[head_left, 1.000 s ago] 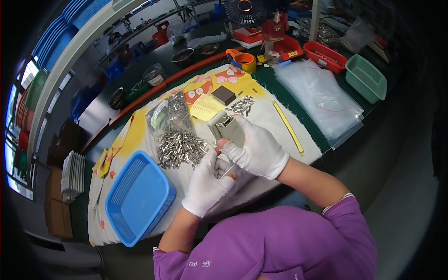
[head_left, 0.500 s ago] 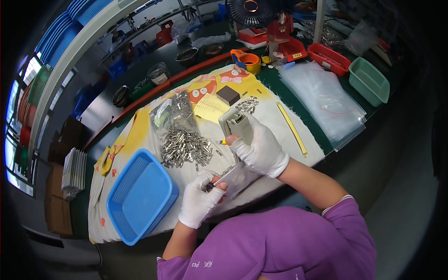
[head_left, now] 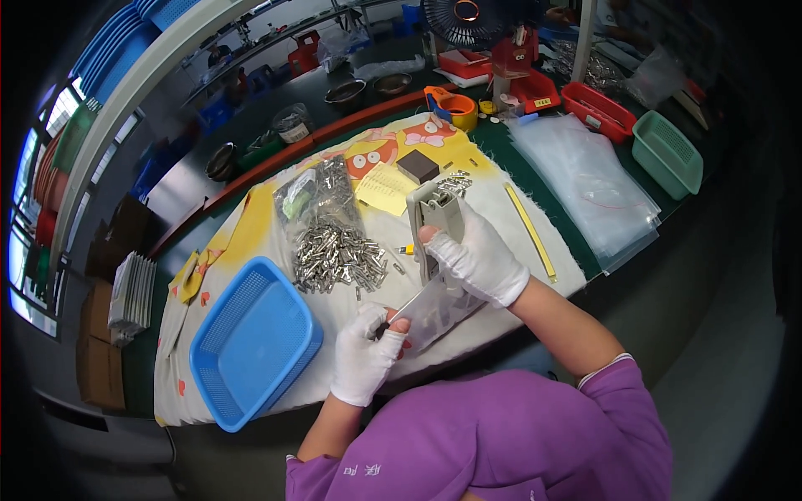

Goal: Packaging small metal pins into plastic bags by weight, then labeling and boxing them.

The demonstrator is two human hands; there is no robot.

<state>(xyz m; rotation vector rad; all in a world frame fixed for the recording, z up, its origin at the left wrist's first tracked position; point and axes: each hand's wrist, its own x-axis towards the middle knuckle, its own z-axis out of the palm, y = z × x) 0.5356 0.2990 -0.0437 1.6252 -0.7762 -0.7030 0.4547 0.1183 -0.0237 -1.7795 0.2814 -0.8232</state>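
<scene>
One grey device [head_left: 452, 222]: partly hidden, right hand [head_left: 482, 262] clasping
Clear bag [head_left: 440, 315]: contents unclear, left hand [head_left: 364, 357] pinching edge
Metal pieces [head_left: 337, 260]: shiny, heaped

Left grip [head_left: 365, 356] pinched low, right grip [head_left: 479, 260] clasped higher, both gloved

Blue basket [head_left: 255, 346] lies on the left of the patterned cloth [head_left: 236, 235]. Yellow strip [head_left: 531, 235] on the cloth's right side; dark block [head_left: 418, 167] toward the back, beside yellow paper [head_left: 385, 190]. Behind: orange tape dispenser [head_left: 464, 122], black fan [head_left: 449, 27], two bowls [head_left: 345, 94]. Far right: green basket [head_left: 668, 155] next to red tray [head_left: 610, 127]. Cardboard box [head_left: 100, 369] at left, blue baskets [head_left: 115, 52] stacked upper left.
</scene>
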